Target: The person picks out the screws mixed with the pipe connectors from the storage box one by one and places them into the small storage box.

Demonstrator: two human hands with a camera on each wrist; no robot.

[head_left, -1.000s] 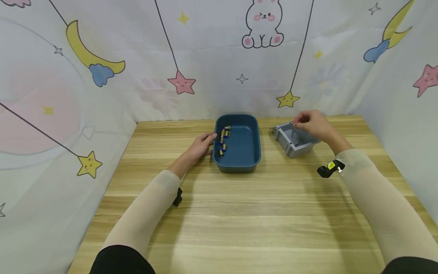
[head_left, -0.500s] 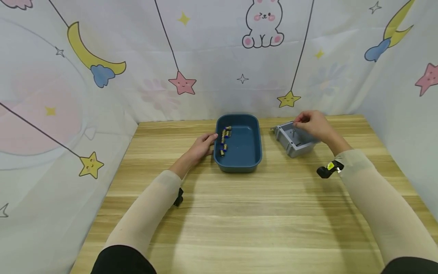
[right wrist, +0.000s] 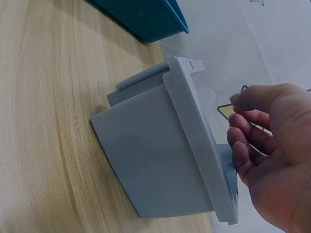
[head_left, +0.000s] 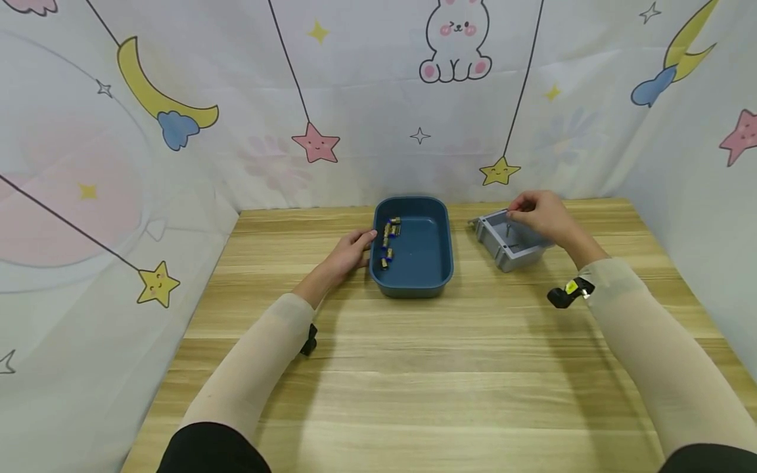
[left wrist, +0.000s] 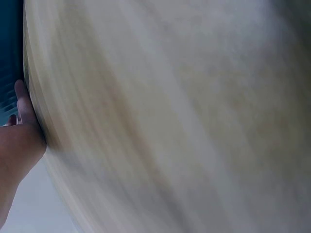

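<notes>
Hands working at tray and box.
Left hand (head_left: 349,253) is touching the blue tray (head_left: 434,276), fingers relaxed; right hand (head_left: 541,213) fingers are pinching a thin pin (head_left: 508,230) over the grey box (head_left: 520,256).

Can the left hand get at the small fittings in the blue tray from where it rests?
Probably yes. The left hand rests against the blue tray on its left wall, and the small fittings lie just inside that wall. The tray is open-topped, with nothing over them.

Dark teal tray (head_left: 437,263) w/ brass-and-blue fittings (head_left: 388,242), grey plastic box (head_left: 508,246), light wood-grain desk (head_left: 414,381), pastel moon/star/bunny backdrop (head_left: 355,98).
</notes>
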